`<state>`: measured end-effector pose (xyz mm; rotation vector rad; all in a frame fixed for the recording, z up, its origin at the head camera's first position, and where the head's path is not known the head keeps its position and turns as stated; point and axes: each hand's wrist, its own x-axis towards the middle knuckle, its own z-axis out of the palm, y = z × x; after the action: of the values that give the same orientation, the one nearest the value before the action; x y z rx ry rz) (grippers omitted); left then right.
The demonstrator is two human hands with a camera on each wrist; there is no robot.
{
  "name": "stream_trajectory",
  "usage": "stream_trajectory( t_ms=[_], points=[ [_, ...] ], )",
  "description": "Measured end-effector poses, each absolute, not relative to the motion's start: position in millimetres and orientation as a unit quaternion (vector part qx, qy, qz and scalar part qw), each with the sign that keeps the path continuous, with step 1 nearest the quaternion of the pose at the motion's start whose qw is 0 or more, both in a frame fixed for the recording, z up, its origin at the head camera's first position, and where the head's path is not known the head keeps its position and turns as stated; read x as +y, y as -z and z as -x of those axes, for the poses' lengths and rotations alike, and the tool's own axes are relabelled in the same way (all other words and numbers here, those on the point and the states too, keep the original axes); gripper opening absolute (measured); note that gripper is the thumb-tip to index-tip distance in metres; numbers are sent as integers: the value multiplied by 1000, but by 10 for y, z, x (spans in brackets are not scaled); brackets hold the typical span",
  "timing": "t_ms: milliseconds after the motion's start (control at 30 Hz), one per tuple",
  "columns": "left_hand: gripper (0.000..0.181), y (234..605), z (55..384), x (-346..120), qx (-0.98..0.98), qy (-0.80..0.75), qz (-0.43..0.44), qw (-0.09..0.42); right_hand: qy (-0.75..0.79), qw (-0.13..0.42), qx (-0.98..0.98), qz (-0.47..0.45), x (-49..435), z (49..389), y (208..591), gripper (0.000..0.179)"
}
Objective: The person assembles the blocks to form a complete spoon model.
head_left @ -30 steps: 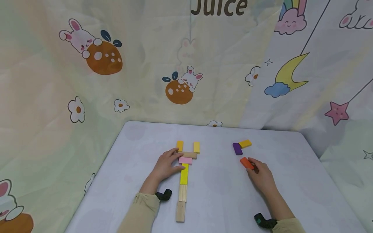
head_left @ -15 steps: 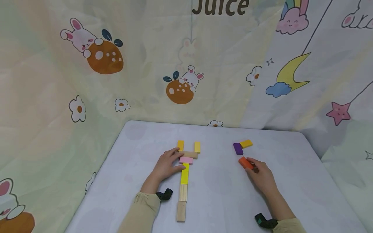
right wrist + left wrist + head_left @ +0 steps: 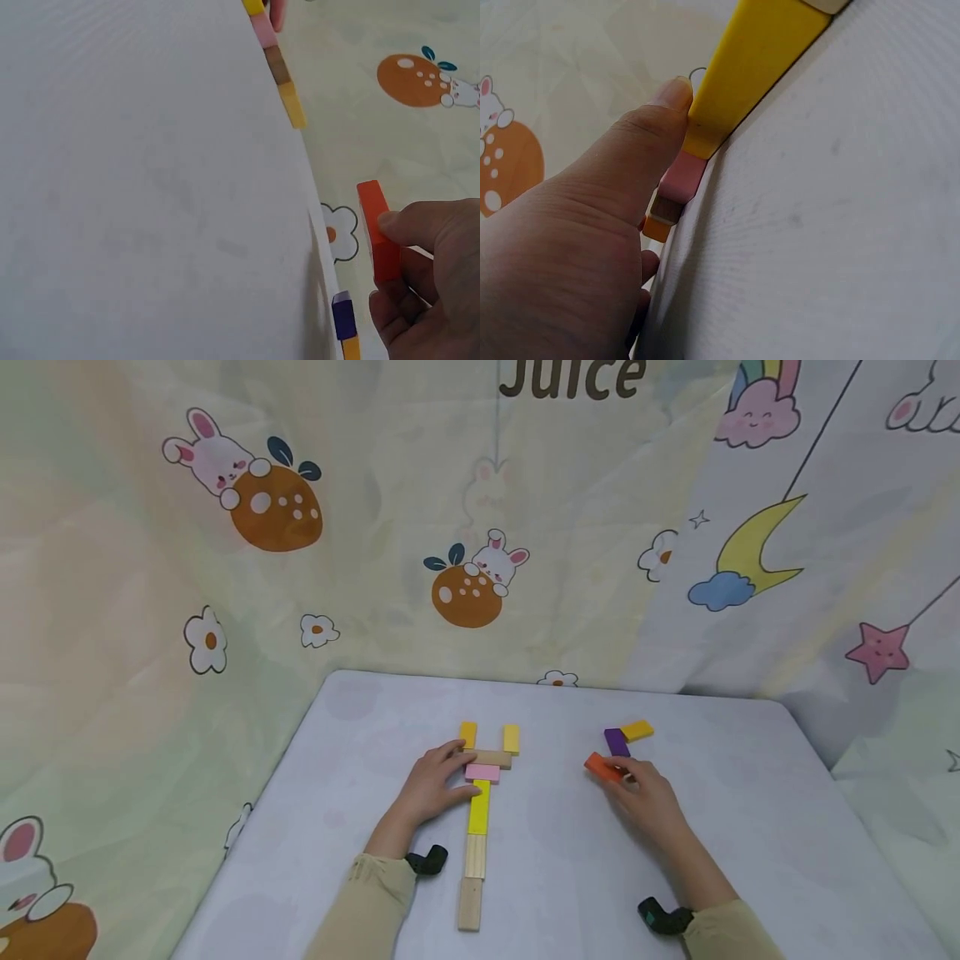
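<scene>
Head view, pink block (image 3: 482, 773): on the desk (image 3: 555, 877).
Head view, near side of the pink block: the bright yellow block (image 3: 479, 807), then two plain wood blocks (image 3: 470, 904).
Head view, far side of the pink block: a tan block (image 3: 492, 759), then two small yellow blocks (image 3: 512, 739).
Head view, left hand (image 3: 431, 785): just left of the pink block, thumb and fingers spread apart.
Head view, right hand (image 3: 648, 793): well right of the pink block, pinching the orange block (image 3: 600, 767).
Head view, purple block (image 3: 617, 742) and gold block (image 3: 637, 731): touching, right of the pink block and farther back.
Left wrist view, left hand: thumb on the bright yellow block, nearer than the pink block; most fingers are hidden.
Right wrist view, orange block: between thumb and fingers, up off the desk, well apart from the pink block.
</scene>
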<state>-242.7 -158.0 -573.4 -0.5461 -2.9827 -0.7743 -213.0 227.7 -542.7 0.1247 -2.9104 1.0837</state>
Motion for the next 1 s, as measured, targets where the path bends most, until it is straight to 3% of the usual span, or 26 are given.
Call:
stream_trajectory(
  t_ms=[300,1000],
  points=[
    [69,5720,2432,-1562,-954,244,173,6,-343,34,-933,-102,1969,2385,5299,39],
    [70,5717,2433,-1556,-957,242,160,-4,-342,-44,-928,-143,1197,2897,5211,34]
  ],
)
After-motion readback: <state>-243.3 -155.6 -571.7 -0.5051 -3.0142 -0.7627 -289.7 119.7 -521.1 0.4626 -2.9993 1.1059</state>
